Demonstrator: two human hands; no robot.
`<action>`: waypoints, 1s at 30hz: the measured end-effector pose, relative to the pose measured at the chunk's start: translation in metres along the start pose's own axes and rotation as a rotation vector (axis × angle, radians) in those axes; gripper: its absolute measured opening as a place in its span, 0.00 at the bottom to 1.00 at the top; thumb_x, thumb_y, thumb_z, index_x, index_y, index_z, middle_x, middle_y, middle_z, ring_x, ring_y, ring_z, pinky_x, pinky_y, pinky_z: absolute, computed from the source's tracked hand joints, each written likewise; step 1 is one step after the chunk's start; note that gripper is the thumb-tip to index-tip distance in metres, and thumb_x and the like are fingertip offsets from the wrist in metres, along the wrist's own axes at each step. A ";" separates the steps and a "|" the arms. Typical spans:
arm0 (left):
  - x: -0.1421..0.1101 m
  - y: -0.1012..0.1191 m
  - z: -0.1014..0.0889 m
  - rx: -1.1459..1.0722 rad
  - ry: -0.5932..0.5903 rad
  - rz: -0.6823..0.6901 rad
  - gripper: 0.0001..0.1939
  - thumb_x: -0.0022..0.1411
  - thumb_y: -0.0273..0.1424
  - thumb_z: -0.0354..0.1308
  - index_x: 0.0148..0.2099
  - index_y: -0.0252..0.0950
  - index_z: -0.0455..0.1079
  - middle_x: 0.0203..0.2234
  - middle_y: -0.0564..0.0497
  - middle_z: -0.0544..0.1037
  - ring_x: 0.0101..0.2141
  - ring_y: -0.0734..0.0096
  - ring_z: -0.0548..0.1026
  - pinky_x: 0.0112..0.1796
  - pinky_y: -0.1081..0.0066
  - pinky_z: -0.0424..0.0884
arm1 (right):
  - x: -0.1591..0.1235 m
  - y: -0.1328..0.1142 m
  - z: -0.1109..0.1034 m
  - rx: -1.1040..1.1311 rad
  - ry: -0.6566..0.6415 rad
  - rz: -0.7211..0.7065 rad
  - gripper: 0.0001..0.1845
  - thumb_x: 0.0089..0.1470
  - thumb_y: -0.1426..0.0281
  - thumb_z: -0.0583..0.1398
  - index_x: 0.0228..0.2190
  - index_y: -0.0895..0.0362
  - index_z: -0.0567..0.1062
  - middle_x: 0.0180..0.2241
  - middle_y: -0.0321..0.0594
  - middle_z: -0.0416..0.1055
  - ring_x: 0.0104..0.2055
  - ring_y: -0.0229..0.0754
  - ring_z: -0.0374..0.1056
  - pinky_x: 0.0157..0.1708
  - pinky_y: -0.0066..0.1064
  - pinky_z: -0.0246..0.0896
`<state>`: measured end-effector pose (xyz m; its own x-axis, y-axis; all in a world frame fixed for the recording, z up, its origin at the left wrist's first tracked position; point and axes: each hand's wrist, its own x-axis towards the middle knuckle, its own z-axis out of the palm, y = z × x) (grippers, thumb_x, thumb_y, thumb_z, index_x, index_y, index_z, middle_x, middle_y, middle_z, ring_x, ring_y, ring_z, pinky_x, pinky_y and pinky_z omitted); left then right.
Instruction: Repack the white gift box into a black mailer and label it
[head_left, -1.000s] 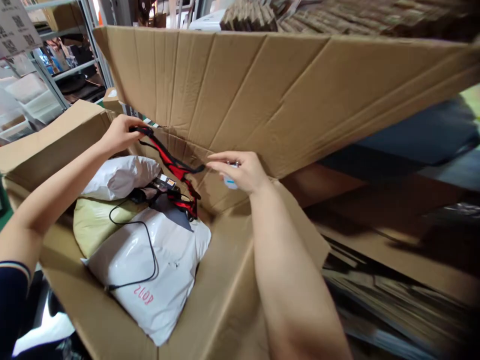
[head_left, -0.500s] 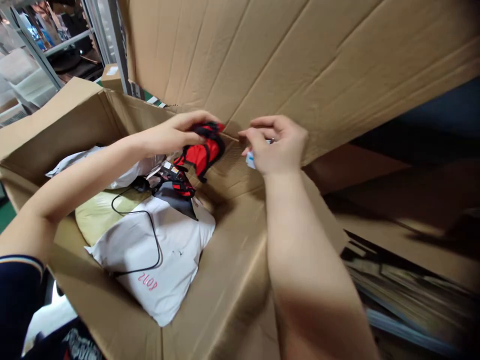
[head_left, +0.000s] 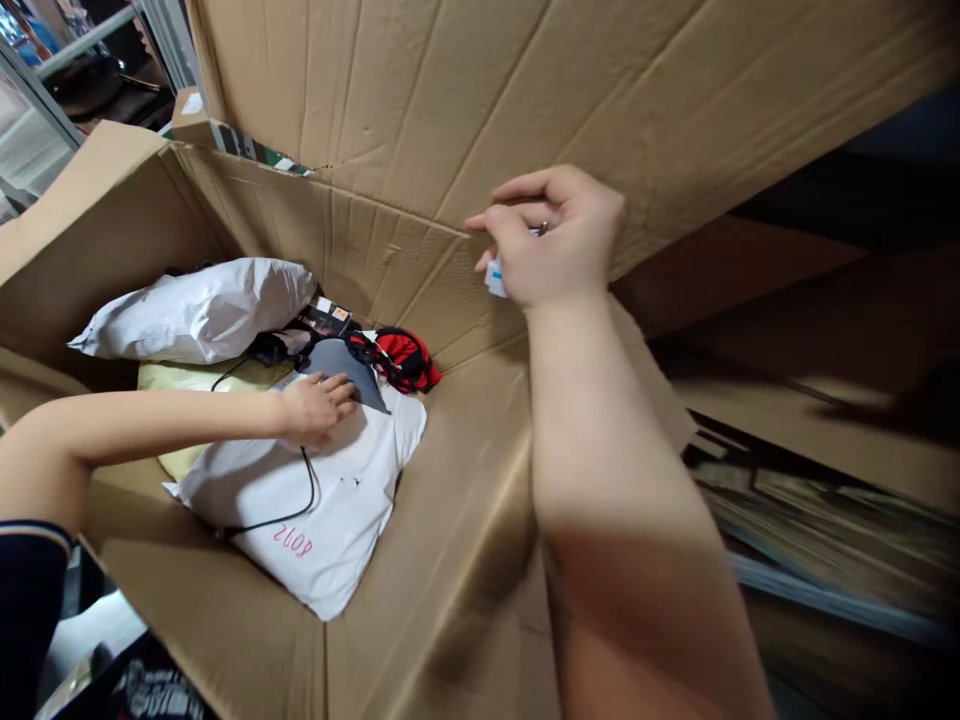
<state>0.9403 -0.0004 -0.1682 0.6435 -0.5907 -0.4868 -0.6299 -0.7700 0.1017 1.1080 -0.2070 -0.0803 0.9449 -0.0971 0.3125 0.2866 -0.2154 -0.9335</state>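
My left hand (head_left: 319, 405) rests low inside a large cardboard box (head_left: 465, 560), fingers loosely curled on a white mailer bag (head_left: 330, 500) marked with red writing and touching a grey piece (head_left: 341, 365) on it. A red and black strap bundle (head_left: 397, 358) lies just right of that hand, against the box wall. My right hand (head_left: 551, 240) is raised by the box's upright flap (head_left: 525, 100), fingers pinched on a small white and blue thing (head_left: 493, 278). A thin black cable (head_left: 304, 490) runs across the white bag.
Another white mailer bag (head_left: 199, 310) and a pale yellow bag (head_left: 180, 380) lie at the box's far left. Metal shelving (head_left: 45, 80) stands at the upper left. Flattened cardboard and dark stacked material (head_left: 825, 560) lie to the right of the box.
My left hand let go of the red and black strap bundle, which now lies in the box, and dropped onto the white bag. My right hand rose slightly, still pinched.
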 end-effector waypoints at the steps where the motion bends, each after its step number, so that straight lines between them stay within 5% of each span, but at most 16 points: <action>1: 0.003 0.000 0.003 0.017 0.005 -0.019 0.35 0.63 0.41 0.66 0.68 0.33 0.66 0.69 0.32 0.66 0.67 0.45 0.64 0.58 0.55 0.68 | 0.000 0.001 -0.001 -0.008 -0.005 -0.002 0.11 0.52 0.83 0.60 0.31 0.55 0.72 0.24 0.38 0.77 0.17 0.38 0.67 0.17 0.31 0.56; 7: 0.026 -0.009 -0.007 0.010 0.085 -0.030 0.24 0.68 0.38 0.58 0.63 0.34 0.71 0.56 0.35 0.78 0.55 0.50 0.75 0.49 0.59 0.72 | 0.001 0.006 -0.002 -0.022 -0.034 -0.052 0.09 0.52 0.80 0.61 0.31 0.54 0.72 0.25 0.37 0.78 0.18 0.36 0.66 0.18 0.30 0.59; 12: 0.077 -0.033 -0.021 0.024 0.236 -0.106 0.37 0.65 0.36 0.63 0.74 0.40 0.60 0.72 0.33 0.59 0.69 0.39 0.60 0.60 0.49 0.67 | 0.002 0.007 -0.004 -0.033 -0.037 -0.033 0.07 0.51 0.77 0.61 0.31 0.52 0.71 0.24 0.37 0.78 0.20 0.39 0.69 0.18 0.31 0.59; 15: 0.103 -0.046 -0.025 -0.040 0.097 -0.167 0.26 0.67 0.34 0.58 0.66 0.38 0.72 0.63 0.33 0.73 0.63 0.41 0.71 0.56 0.52 0.71 | 0.001 0.009 -0.007 -0.074 -0.092 -0.041 0.06 0.54 0.69 0.65 0.34 0.51 0.72 0.29 0.39 0.80 0.25 0.43 0.72 0.22 0.35 0.65; 18: 0.115 -0.055 -0.032 -0.113 0.094 -0.231 0.20 0.67 0.33 0.55 0.57 0.33 0.79 0.49 0.34 0.82 0.52 0.47 0.80 0.49 0.60 0.73 | 0.002 0.012 -0.009 -0.088 -0.133 -0.036 0.09 0.57 0.63 0.66 0.36 0.50 0.72 0.31 0.39 0.80 0.29 0.44 0.74 0.26 0.38 0.69; 22: 0.116 -0.063 -0.046 -0.198 0.135 -0.202 0.19 0.62 0.31 0.60 0.55 0.36 0.81 0.48 0.39 0.84 0.49 0.51 0.80 0.46 0.64 0.72 | 0.004 0.013 -0.009 -0.073 -0.114 -0.041 0.08 0.58 0.68 0.66 0.35 0.50 0.71 0.28 0.37 0.79 0.28 0.43 0.73 0.26 0.36 0.66; 26: 0.101 -0.055 -0.054 -0.004 0.275 -0.261 0.24 0.63 0.24 0.57 0.61 0.37 0.76 0.57 0.38 0.78 0.57 0.49 0.74 0.54 0.57 0.69 | 0.004 0.016 -0.007 -0.032 -0.081 -0.081 0.09 0.56 0.68 0.68 0.32 0.49 0.72 0.25 0.32 0.77 0.20 0.38 0.68 0.18 0.33 0.58; 28: 0.083 -0.042 -0.047 0.081 0.316 -0.172 0.22 0.66 0.27 0.55 0.61 0.35 0.74 0.58 0.36 0.75 0.59 0.48 0.71 0.57 0.55 0.67 | 0.004 0.018 -0.006 0.013 -0.050 -0.121 0.11 0.54 0.67 0.69 0.30 0.49 0.71 0.22 0.30 0.74 0.19 0.39 0.68 0.15 0.31 0.56; 30: 0.061 -0.025 -0.034 0.058 0.220 -0.070 0.22 0.68 0.37 0.58 0.60 0.34 0.73 0.57 0.35 0.76 0.58 0.48 0.72 0.55 0.57 0.68 | 0.005 0.020 -0.006 0.047 -0.044 -0.156 0.12 0.53 0.66 0.71 0.29 0.49 0.71 0.21 0.30 0.70 0.22 0.41 0.72 0.14 0.31 0.57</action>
<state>1.0101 -0.0252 -0.1709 0.7615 -0.5799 -0.2897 -0.6005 -0.7994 0.0216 1.1174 -0.2175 -0.0969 0.8940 -0.0232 0.4475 0.4366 -0.1792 -0.8816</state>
